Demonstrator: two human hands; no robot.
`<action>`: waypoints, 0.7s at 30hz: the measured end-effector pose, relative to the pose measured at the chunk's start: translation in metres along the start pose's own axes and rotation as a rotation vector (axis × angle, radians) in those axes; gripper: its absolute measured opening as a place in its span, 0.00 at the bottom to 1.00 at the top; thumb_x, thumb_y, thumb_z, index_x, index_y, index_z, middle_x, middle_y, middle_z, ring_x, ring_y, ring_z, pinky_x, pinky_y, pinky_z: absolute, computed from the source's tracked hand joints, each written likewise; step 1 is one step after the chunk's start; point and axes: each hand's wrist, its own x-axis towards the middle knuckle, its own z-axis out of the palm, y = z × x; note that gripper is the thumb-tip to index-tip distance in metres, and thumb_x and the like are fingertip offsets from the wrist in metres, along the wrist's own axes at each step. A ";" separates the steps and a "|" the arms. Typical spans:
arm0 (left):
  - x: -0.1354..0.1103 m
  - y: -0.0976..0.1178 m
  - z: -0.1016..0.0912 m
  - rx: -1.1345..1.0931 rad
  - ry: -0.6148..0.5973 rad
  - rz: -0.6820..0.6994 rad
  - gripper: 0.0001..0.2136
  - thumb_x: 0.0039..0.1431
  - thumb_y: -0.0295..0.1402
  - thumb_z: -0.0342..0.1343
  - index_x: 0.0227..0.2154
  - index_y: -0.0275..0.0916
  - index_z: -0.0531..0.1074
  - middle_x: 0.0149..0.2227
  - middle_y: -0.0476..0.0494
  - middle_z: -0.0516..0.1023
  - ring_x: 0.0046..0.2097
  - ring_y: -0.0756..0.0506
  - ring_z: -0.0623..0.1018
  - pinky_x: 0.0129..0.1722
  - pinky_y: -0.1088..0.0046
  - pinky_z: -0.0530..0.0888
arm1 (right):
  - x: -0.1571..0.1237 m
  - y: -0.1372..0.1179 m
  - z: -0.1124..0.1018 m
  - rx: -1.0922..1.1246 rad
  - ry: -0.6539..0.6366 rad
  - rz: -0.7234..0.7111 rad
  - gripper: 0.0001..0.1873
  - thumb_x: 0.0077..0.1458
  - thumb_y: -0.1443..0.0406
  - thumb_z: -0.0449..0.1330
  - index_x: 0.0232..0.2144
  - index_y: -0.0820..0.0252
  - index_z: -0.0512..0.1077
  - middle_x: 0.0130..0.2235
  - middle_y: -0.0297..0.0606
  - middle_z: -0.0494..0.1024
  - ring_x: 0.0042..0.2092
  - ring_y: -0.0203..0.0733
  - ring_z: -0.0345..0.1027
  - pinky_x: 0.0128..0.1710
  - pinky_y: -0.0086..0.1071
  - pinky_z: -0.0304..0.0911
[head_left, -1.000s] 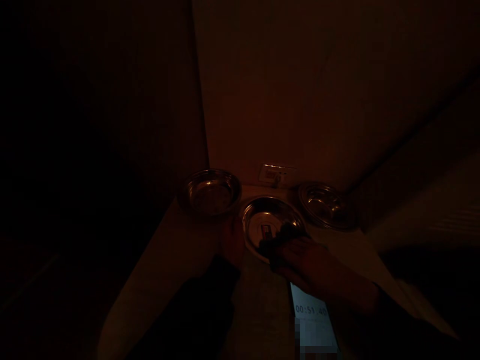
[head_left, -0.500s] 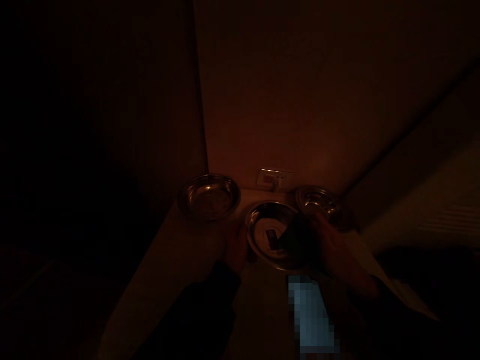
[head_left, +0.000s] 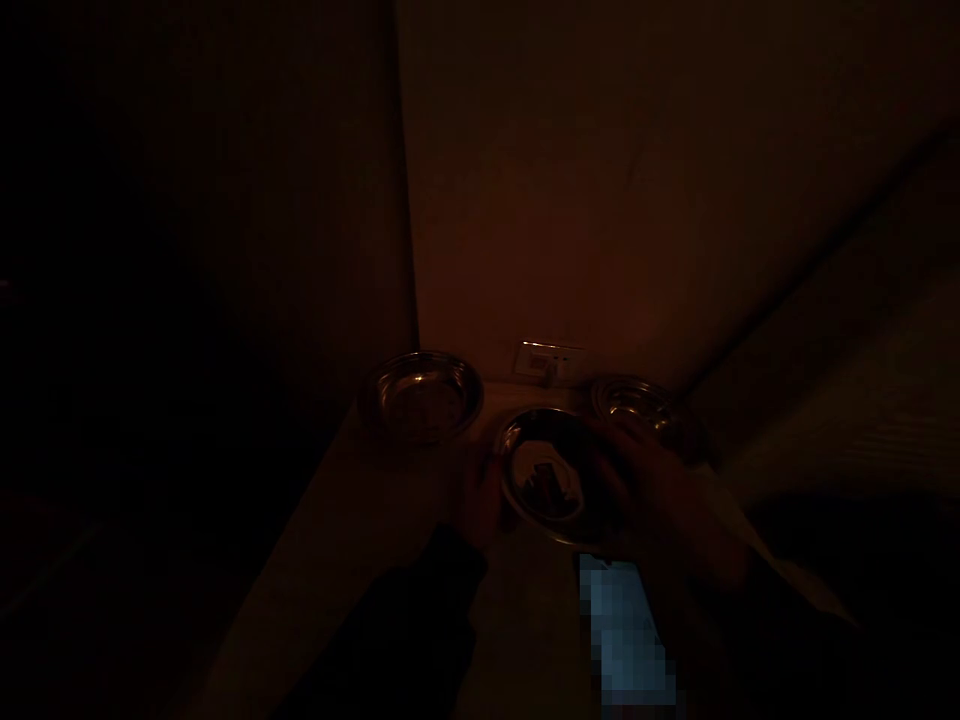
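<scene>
A shallow metal bowl (head_left: pixel 562 540) sits in the middle of the table, slightly tilted in view. My left hand (head_left: pixel 480 495) is at its left edge, fingers curled against the rim. Over the right side of the bowl lies my right hand (head_left: pixel 664 485), its fingers dim and blurred, so a hold cannot be made out. In the bowl's bottom shows a small dark item (head_left: pixel 547 488), too dark to name. Deep shadow covers the bowl's right inside.
A second metal bowl (head_left: pixel 424 440) stands at the back left, and more stacked metal bowls (head_left: pixel 637 385) at the back right. A lit phone (head_left: pixel 626 630) with a blurred screen lies in front. On the wall is a socket (head_left: pixel 551 360) with a plug. The light is very low.
The dark thing by my right hand no longer stands out over the bowl. My right hand now reaches closer to the bowl's right rim. My left hand stays at the left rim. The scene is darker.
</scene>
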 end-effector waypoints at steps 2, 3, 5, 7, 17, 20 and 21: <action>0.000 -0.001 0.000 0.030 0.059 0.028 0.13 0.57 0.35 0.49 0.39 0.36 0.75 0.31 0.43 0.81 0.34 0.44 0.79 0.33 0.71 0.75 | 0.012 0.002 0.002 -0.190 -0.075 0.046 0.22 0.63 0.61 0.45 0.58 0.57 0.61 0.49 0.50 0.70 0.40 0.49 0.72 0.37 0.40 0.68; 0.001 -0.001 0.000 0.038 0.077 0.041 0.13 0.57 0.33 0.49 0.40 0.35 0.75 0.36 0.41 0.81 0.39 0.43 0.79 0.39 0.69 0.75 | 0.017 0.002 0.004 -0.255 -0.129 0.048 0.23 0.63 0.62 0.46 0.59 0.58 0.59 0.48 0.50 0.70 0.39 0.49 0.72 0.35 0.39 0.67; 0.002 -0.003 0.000 0.035 0.084 0.069 0.14 0.57 0.32 0.49 0.42 0.35 0.75 0.44 0.39 0.80 0.47 0.42 0.78 0.47 0.67 0.72 | 0.023 0.000 0.011 -0.311 -0.208 0.026 0.24 0.61 0.63 0.48 0.59 0.59 0.59 0.48 0.50 0.69 0.41 0.48 0.71 0.35 0.36 0.66; 0.004 -0.006 0.001 0.030 0.072 0.087 0.14 0.58 0.32 0.49 0.43 0.34 0.74 0.47 0.37 0.79 0.50 0.41 0.76 0.51 0.64 0.71 | 0.027 -0.001 0.018 -0.314 -0.242 0.005 0.22 0.61 0.65 0.49 0.57 0.59 0.61 0.48 0.49 0.69 0.42 0.47 0.70 0.35 0.34 0.65; 0.008 -0.013 0.000 0.159 0.078 0.141 0.15 0.58 0.29 0.47 0.45 0.30 0.72 0.50 0.31 0.76 0.53 0.39 0.74 0.54 0.62 0.67 | 0.033 0.004 0.039 -0.183 -0.379 -0.150 0.19 0.60 0.66 0.53 0.54 0.57 0.68 0.51 0.51 0.68 0.50 0.50 0.66 0.48 0.41 0.63; 0.008 -0.013 0.000 0.135 0.057 0.181 0.15 0.58 0.29 0.47 0.45 0.32 0.73 0.49 0.34 0.77 0.51 0.40 0.76 0.53 0.63 0.69 | 0.030 0.012 0.041 -0.122 -0.401 -0.181 0.20 0.62 0.61 0.50 0.54 0.59 0.69 0.49 0.51 0.71 0.50 0.50 0.67 0.49 0.43 0.63; 0.008 -0.014 0.000 0.124 0.047 0.189 0.15 0.58 0.29 0.47 0.45 0.33 0.73 0.48 0.35 0.78 0.50 0.41 0.76 0.52 0.64 0.69 | 0.030 0.014 0.041 -0.103 -0.403 -0.183 0.19 0.63 0.62 0.49 0.52 0.59 0.70 0.48 0.50 0.72 0.50 0.49 0.67 0.50 0.43 0.63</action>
